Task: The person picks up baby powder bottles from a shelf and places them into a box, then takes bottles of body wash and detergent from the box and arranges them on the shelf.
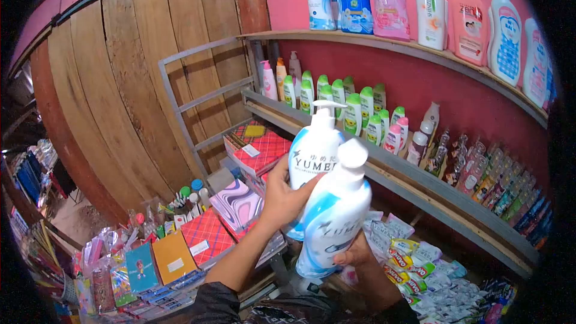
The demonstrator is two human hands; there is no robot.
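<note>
Two white and blue Yumeda pump bottles are in front of me, held close together. My left hand (285, 192) is closed around the farther bottle (315, 144), whose white pump head points right. My right hand (359, 253) grips the lower right side of the nearer bottle (336, 210), which tilts and partly covers the other one. The nearer bottle's top faces toward me, so its nozzle shape is hard to make out. Some fingers of both hands are hidden behind the bottles.
An upper shelf (384, 44) carries large pump bottles. On a lower shelf (384, 174) stand green-capped bottles and rows of small bottles. Notebooks (207, 237) and stationery fill the left side. Sachets (444, 288) lie below right. A metal frame (183, 108) leans by the wooden wall.
</note>
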